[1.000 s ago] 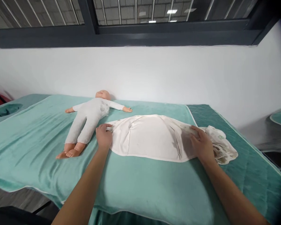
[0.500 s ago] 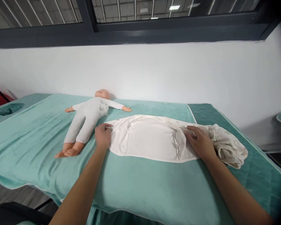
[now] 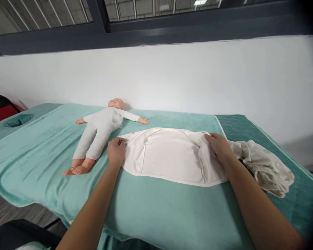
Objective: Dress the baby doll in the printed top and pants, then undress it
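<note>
Left hand: left hand sits at the left end of the white garment, knuckles up, fingers curled down and closed on its left edge, thumb on top of the cloth
Right hand: right hand lies palm down on the right part of the garment, fingers bent over a raised fold; whether this grip pinches the fold or only presses on it, I cannot tell
Garment: spread flat between the two hands, long side running left to right, its near hem a smooth curve on the teal towel
Crumpled cloth: a bunched, off-white crumpled cloth lies just right of the right forearm; the arm hides whether it joins the garment
Doll: a baby doll in a pale suit lies on its back left of the garment, arms out, head at the far wall, legs just beside the left hand
Bed: the bed carries it all, darker green showing at its right end
</note>
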A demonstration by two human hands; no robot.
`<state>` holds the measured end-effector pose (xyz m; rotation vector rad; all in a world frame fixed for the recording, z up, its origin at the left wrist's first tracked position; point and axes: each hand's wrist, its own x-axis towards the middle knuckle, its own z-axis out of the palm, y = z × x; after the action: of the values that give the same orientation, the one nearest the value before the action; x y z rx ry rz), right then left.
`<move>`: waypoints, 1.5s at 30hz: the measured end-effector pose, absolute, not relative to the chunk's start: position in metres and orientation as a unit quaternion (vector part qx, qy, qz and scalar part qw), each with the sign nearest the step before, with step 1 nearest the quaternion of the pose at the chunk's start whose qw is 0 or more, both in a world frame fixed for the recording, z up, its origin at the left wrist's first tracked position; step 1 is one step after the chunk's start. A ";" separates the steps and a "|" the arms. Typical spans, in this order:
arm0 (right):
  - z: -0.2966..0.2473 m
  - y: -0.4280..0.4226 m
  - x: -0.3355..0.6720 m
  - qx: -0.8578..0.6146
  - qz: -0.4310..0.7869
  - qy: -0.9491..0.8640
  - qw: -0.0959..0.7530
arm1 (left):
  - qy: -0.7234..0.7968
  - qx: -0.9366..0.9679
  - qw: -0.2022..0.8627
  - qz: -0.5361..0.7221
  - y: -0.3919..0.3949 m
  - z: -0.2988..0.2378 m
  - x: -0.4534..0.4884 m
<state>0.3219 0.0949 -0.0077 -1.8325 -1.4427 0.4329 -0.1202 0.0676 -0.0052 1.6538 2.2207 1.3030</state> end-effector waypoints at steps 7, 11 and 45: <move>-0.001 0.072 0.295 -0.621 -0.077 -0.653 0.427 | 0.726 0.539 0.041 0.425 0.070 -0.007 -0.120; -0.002 0.061 0.276 -0.576 -0.065 -0.714 0.393 | 0.723 0.555 0.022 0.411 0.069 -0.007 -0.120; -0.030 0.068 0.270 -0.640 -0.042 -0.750 0.160 | 0.545 0.800 0.078 0.238 0.066 -0.002 -0.044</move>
<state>0.2696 0.0679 -0.0301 -1.8293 -2.1443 -0.1196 -0.0438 0.0656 -0.0016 2.3954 1.6330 0.7112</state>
